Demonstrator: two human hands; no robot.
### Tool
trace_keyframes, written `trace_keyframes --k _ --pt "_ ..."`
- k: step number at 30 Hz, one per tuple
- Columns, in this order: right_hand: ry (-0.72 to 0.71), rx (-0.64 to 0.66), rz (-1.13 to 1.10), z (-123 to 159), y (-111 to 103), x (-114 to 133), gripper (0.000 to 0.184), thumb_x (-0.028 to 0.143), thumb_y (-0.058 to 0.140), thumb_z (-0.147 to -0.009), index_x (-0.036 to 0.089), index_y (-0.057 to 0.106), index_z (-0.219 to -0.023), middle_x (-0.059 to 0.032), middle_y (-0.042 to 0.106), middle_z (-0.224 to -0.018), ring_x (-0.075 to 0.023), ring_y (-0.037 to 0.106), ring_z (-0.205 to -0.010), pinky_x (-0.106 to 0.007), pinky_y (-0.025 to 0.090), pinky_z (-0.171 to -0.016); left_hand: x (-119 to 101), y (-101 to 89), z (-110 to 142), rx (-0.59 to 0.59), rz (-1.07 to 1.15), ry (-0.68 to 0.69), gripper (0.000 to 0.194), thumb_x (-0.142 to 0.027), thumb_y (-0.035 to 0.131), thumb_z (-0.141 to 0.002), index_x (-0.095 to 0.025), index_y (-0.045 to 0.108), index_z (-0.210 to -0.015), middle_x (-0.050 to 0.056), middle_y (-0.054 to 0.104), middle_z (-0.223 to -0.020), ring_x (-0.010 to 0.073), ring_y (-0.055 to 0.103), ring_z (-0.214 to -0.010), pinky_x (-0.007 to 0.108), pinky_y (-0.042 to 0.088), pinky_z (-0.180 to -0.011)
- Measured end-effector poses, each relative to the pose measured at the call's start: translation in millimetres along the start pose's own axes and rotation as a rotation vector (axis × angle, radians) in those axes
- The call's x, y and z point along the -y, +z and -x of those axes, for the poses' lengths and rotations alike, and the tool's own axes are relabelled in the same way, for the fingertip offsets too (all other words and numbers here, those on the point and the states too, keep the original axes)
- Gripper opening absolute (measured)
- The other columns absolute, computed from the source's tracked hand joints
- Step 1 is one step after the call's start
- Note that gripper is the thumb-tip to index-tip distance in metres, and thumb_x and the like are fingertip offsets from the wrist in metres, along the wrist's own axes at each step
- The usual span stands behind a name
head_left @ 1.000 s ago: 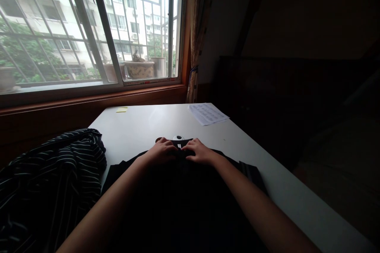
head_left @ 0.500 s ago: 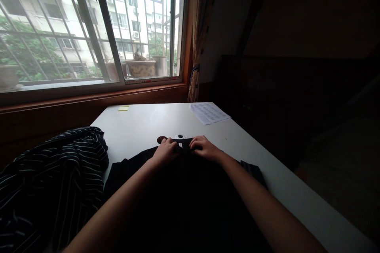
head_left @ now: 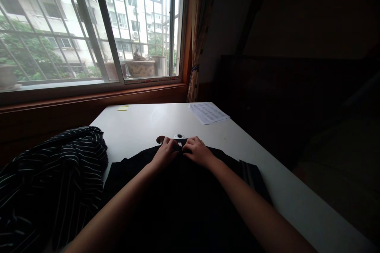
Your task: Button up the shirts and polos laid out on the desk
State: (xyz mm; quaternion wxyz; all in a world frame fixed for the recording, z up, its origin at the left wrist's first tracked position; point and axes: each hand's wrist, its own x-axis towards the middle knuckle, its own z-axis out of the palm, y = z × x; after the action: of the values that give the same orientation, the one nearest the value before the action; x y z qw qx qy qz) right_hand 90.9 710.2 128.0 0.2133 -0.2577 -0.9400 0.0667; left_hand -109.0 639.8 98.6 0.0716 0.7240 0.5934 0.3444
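A black shirt point(head_left: 190, 205) lies spread over the table, its neck end away from me and grey stripes along its right-hand edge. My left hand point(head_left: 166, 151) is closed on the cloth at the neck. Close beside it, my right hand point(head_left: 196, 150) pinches the same dark edge, the fingertips of both hands nearly meeting. Just beyond the fingers sits a small white rounded thing point(head_left: 179, 137) with a dark spot. A brown rounded piece point(head_left: 160, 139) shows past my left knuckles; what it belongs to is hidden.
A black cloth with white stripes point(head_left: 80, 154) is heaped at the left of the white table point(head_left: 142, 122). Printed papers point(head_left: 209, 113) lie at the far right corner, and a yellow sticky note point(head_left: 122, 108) at the far left. A barred window point(head_left: 133, 27) stands behind.
My right hand has slid left along the neck edge, closer to my left hand. My left hand has barely moved.
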Motion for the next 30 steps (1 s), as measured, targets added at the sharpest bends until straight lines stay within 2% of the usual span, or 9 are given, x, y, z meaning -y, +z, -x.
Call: trace_keyframes --k 3,7,11,14,16,19,21,26,30 --pt "0.059 -0.086 0.101 5.0 5.2 10.5 0.022 0.028 0.074 -0.080 0.023 0.064 -0.099 -0.0066 0.058 -0.107 -0.0260 0.047 -0.107 -0.041 0.043 -0.095 -2.4 -8.3 10.8 -0.020 0.024 0.015 0.018 -0.017 0.054 -0.088 -0.020 0.054 -0.106 0.008 0.051 -0.110 0.0172 0.063 -0.085 0.033 0.056 -0.078" --pt "0.164 -0.157 0.158 17.1 13.3 15.6 0.019 0.034 0.067 -0.086 0.020 0.059 -0.095 -0.0086 0.055 -0.101 -0.0260 0.049 -0.099 -0.040 0.044 -0.092 -1.2 -26.7 42.7 0.031 -0.082 0.114 0.023 -0.022 0.054 -0.091 -0.022 0.059 -0.114 0.009 0.057 -0.120 0.0242 0.060 -0.107 0.041 0.051 -0.094" --pt "0.184 -0.059 0.128 34.5 16.5 14.5 0.016 0.035 0.059 -0.091 0.022 0.060 -0.101 -0.0086 0.055 -0.107 -0.0258 0.050 -0.104 -0.040 0.045 -0.094 8.5 -46.6 80.5 0.133 -0.362 0.150 0.043 -0.038 0.050 -0.096 -0.026 0.050 -0.137 0.010 0.050 -0.143 0.0309 0.043 -0.135 0.055 0.034 -0.112" --pt "0.155 0.034 0.069 48.3 7.2 11.4 0.024 0.035 0.056 -0.093 0.025 0.059 -0.115 -0.0082 0.054 -0.119 -0.0254 0.050 -0.111 -0.041 0.043 -0.100 17.3 -65.7 100.0 0.167 -0.468 0.089 0.047 -0.045 0.043 -0.099 -0.030 0.043 -0.143 0.007 0.044 -0.149 0.0303 0.039 -0.138 0.056 0.030 -0.113" --pt "0.129 0.089 0.018 57.2 -5.1 4.5 0.028 0.035 0.053 -0.094 0.028 0.058 -0.121 -0.0070 0.054 -0.124 -0.0243 0.051 -0.113 -0.040 0.042 -0.101 24.9 -81.7 108.0 0.145 -0.521 0.020 0.045 -0.043 0.041 -0.100 -0.030 0.045 -0.143 0.006 0.045 -0.149 0.0304 0.041 -0.137 0.055 0.032 -0.112" --pt "0.164 0.095 -0.010 73.2 -26.9 -20.2 0.029 0.033 0.048 -0.095 0.027 0.059 -0.121 -0.0064 0.058 -0.121 -0.0228 0.053 -0.113 -0.038 0.042 -0.102 42.0 -108.4 116.2 0.104 -0.577 -0.124 0.046 -0.041 0.042 -0.099 -0.024 0.049 -0.140 0.011 0.048 -0.145 0.0327 0.046 -0.131 0.051 0.037 -0.107" --pt "0.256 0.065 0.031 88.5 -39.8 -46.9 0.028 0.032 0.048 -0.094 0.025 0.061 -0.118 -0.0077 0.059 -0.118 -0.0232 0.054 -0.111 -0.037 0.042 -0.101 56.2 -125.6 120.7 0.128 -0.547 -0.206 0.051 -0.044 0.044 -0.096 -0.019 0.047 -0.142 0.015 0.053 -0.138 0.0331 0.052 -0.123 0.048 0.042 -0.102" --pt "0.518 0.073 0.166 139.8 -63.2 -116.3 0.031 0.043 0.057 -0.085 0.021 0.067 -0.105 -0.0109 0.063 -0.110 -0.0288 0.057 -0.104 -0.040 0.043 -0.095 80.9 -158.6 127.8 0.292 -0.301 -0.329 0.069 -0.054 0.061 -0.080 -0.016 0.051 -0.137 0.014 0.065 -0.114 0.0315 0.061 -0.105 0.040 0.047 -0.093" --pt "0.639 0.195 0.096 167.4 -80.2 -136.8 0.039 0.056 0.066 -0.074 0.020 0.067 -0.089 -0.0093 0.068 -0.095 -0.0289 0.061 -0.094 -0.037 0.045 -0.085 82.8 -173.9 129.9 0.401 -0.163 -0.495 0.067 -0.051 0.063 -0.074 -0.018 0.053 -0.131 0.010 0.068 -0.100 0.0296 0.065 -0.092 0.034 0.051 -0.077"
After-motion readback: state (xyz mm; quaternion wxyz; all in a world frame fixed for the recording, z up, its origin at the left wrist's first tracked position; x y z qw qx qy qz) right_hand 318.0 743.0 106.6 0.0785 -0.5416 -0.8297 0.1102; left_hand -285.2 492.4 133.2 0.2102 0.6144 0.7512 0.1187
